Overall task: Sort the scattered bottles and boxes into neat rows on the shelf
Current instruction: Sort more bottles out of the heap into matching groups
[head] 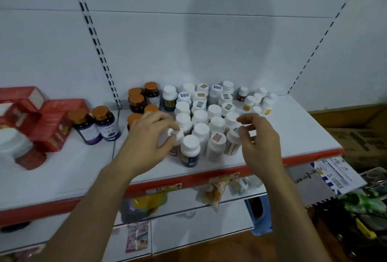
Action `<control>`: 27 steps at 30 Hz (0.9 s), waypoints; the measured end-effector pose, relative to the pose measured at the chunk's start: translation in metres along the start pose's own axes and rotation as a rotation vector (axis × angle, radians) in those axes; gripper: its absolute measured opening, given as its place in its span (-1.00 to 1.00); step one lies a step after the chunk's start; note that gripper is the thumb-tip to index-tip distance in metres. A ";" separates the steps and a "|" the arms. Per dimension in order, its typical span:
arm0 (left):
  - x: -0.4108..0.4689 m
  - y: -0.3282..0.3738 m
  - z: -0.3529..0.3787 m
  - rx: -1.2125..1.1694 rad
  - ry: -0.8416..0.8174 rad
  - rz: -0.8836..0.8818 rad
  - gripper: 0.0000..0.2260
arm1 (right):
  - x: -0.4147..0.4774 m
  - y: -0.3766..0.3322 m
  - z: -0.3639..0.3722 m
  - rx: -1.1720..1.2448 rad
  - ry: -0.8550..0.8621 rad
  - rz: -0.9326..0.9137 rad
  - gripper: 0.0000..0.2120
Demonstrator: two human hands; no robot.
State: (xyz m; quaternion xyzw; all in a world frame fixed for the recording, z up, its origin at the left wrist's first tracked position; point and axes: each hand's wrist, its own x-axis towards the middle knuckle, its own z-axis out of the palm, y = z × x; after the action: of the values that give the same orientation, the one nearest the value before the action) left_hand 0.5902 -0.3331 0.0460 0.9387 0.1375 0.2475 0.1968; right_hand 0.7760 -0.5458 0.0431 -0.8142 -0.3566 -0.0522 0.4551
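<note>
Your left hand [150,136] pinches a bottle [176,136] by its cap, front-left of the cluster [204,115]; right hand [259,140] loosely curled, empty. Tight pack: nudge a neighbour and rows could topple.

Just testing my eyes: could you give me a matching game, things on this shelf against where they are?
1 red boxes
2 orange-capped purple bottles
3 small yellow-labelled bottles
4 left hand

A back right of the shelf
B pinching a white bottle cap
C far left of the shelf
D just right of the boxes

Pairs: 1-C, 2-D, 3-A, 4-B.
</note>
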 end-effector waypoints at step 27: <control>-0.286 -0.265 -0.242 0.221 0.032 -0.632 -0.53 | -0.084 -0.296 0.360 0.316 -0.522 -0.227 -0.47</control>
State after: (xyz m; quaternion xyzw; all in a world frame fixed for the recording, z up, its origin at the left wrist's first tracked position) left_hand 0.1816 -0.1272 0.0058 0.8614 0.4508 0.1724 0.1585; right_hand 0.4412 -0.2122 0.0080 -0.6744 -0.5535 0.1639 0.4604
